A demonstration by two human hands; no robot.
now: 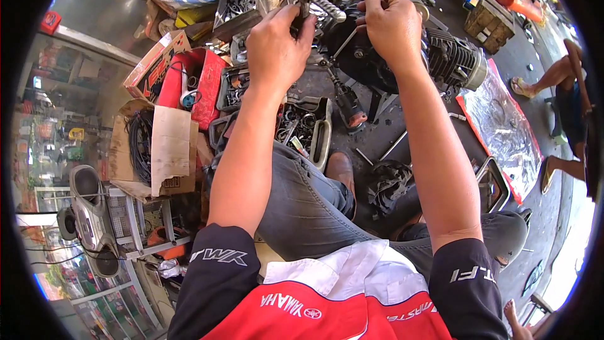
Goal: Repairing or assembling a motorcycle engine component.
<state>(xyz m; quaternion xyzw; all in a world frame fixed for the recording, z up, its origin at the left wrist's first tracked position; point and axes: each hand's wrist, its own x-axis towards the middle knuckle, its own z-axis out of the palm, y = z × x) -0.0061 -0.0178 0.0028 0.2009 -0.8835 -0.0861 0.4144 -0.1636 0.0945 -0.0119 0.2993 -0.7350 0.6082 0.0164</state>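
Note:
My left hand (280,44) is closed, thumb and fingers pinched on a metal lever with a ribbed peg (326,8). The lever stands up beside a dark engine (362,66), whose finned cylinder (452,56) points to the right. Over the engine's top my right hand (393,22) is closed, its thumb upward and its fingers curled. What sits in those fingers is hidden. A thin metal rod (345,43) slants down and left from just below them; I cannot tell whether they grip it.
A black and orange tool (350,107) lies below the engine. An open tool case (326,129), a red bin (206,85) and a cardboard box (173,145) stand left. Plastic sheeting (503,132) covers floor at right, near another person's legs (541,75). A wooden crate (491,22) stands behind.

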